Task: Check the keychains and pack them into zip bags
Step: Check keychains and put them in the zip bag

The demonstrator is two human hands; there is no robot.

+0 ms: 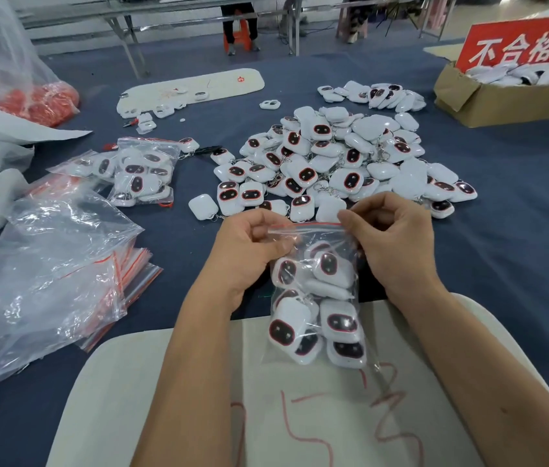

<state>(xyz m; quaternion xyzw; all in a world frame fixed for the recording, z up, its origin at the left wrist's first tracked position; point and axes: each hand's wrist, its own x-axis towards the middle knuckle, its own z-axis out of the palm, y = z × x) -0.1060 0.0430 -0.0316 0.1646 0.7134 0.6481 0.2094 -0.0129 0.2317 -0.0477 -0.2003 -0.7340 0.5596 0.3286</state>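
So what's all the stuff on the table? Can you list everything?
Filled clear zip bag: one, red-striped top, held up at the near edge.
Loose white plastic keychains: many, piled mid-table.
Packed zip bags: about two, left of the pile.
Empty zip bags: a stack, near left.
Brown cardboard box: one, far right, under a red sign.
Blue tablecloth: one.
Left hand, right hand: fingers pinch the bag's top.

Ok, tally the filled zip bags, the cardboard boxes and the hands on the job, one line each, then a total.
Filled zip bags: 2, the bag being held and the filled bag lying on the table
Cardboard boxes: 1, the cardboard box
Hands at work: 2, the left hand and the right hand, both pinching the held bag's top
Total: 5
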